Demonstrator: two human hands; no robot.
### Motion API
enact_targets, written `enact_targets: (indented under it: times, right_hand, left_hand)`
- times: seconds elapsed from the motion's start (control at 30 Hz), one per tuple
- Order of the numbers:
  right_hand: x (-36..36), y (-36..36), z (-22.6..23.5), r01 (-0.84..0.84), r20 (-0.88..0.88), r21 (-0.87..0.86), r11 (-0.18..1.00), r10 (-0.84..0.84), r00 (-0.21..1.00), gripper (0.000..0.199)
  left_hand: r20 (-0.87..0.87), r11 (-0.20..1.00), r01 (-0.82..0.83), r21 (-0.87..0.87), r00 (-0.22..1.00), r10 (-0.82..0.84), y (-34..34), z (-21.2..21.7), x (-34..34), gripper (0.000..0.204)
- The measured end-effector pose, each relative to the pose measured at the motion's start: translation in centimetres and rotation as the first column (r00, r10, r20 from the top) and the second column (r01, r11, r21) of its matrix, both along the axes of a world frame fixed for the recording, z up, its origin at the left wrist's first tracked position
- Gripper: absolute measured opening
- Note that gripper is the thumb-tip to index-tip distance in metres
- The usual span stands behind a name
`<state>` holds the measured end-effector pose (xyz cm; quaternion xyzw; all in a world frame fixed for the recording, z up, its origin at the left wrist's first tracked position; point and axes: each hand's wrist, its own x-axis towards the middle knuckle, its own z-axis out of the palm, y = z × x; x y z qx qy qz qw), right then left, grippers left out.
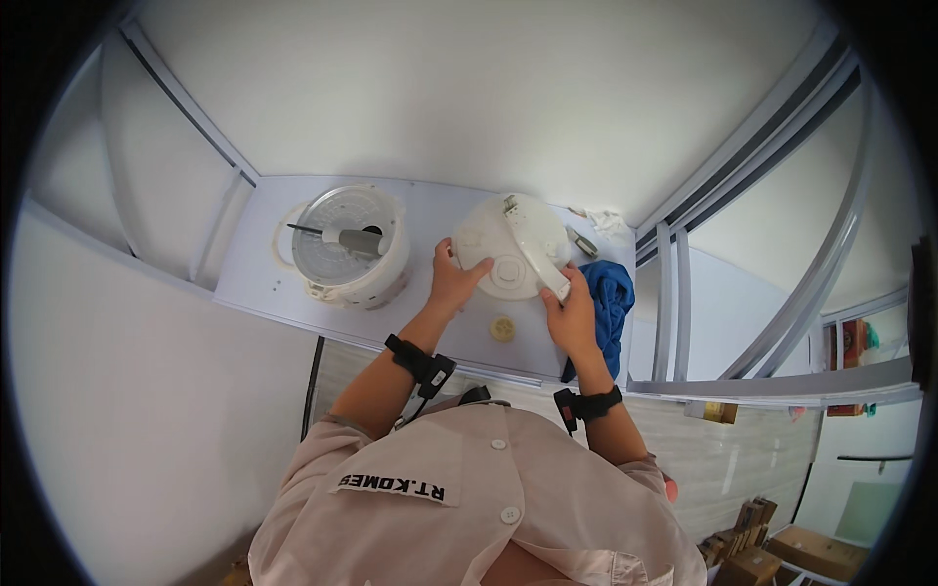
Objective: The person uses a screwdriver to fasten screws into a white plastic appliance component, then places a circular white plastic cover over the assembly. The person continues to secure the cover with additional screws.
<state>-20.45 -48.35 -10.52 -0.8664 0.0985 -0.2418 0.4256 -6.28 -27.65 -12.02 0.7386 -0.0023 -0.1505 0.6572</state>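
The left hand (454, 280) grips the rim of the white lid (511, 246) on the table (254, 278); the right hand (573, 311) holds its handle end. A yellow disc (502, 328) lies just below, a blue cloth (612, 303) right, the cooker (347, 246) left. Brown boxes (782, 547) sit on the floor.

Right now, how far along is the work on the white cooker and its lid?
Done: the round white lid is off the cooker body and lies flat on the table. In hand: the left hand steadies its near-left rim, the right hand grips the handle end. Left: the lid is not back on the body; a small round part and blue cloth lie loose nearby.
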Motion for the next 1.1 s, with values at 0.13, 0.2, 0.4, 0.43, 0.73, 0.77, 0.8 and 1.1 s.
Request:
enact_targets:
  times: [0.13, 0.2, 0.4, 0.43, 0.73, 0.77, 0.8, 1.1]
  right_hand:
    - [-0.8, 0.3, 4.5, -0.054, 0.068, 0.136, 0.989, 0.045, 0.997, 0.043]
    - [-0.9, 0.2, 5.5, -0.073, 0.132, 0.140, 0.988, 0.054, 0.990, 0.042]
    - [-2.3, 0.2, 8.3, -0.143, 0.181, 0.253, 0.957, 0.098, 0.979, 0.043]
    - [-2.4, 0.2, 8.1, -0.172, 0.209, 0.265, 0.949, 0.117, 0.971, 0.043]
    - [-2.5, 1.5, 9.9, -0.326, 0.350, -0.076, 0.942, 0.332, 0.876, 0.047]
    - [-2.7, 1.5, 10.4, -0.340, 0.339, -0.127, 0.932, 0.363, 0.868, 0.047]
    - [-3.1, 1.3, 10.6, -0.344, 0.325, -0.178, 0.922, 0.385, 0.864, 0.047]
    - [-3.8, 0.9, 10.5, -0.406, 0.309, -0.272, 0.873, 0.478, 0.822, 0.053]
  left_hand:
    - [-0.113, 0.985, -0.090, -0.148, 0.991, 0.074, -0.7, 1.0, -0.3, 0.118]
    - [-0.190, 0.980, -0.100, -0.175, 0.979, 0.066, -1.4, 1.7, -0.9, 0.120]
    - [-0.420, 0.958, -0.084, -0.273, 0.906, -0.040, -1.1, 3.4, -3.3, 0.107]
    - [-0.425, 0.950, -0.066, -0.304, 0.902, -0.074, -0.7, 2.9, -3.2, 0.105]
    - [-0.162, 0.861, 0.283, -0.422, 0.911, -0.379, 1.2, -0.2, -5.0, 0.084]
    - [-0.158, 0.826, 0.289, -0.484, 0.899, -0.407, 2.1, -1.3, -5.0, 0.084]
    - [-0.156, 0.784, 0.300, -0.544, 0.882, -0.445, 2.5, -0.9, -5.2, 0.085]
    - [0.090, 0.662, 0.643, -0.386, 0.740, -0.666, 6.6, 5.4, -8.5, 0.077]
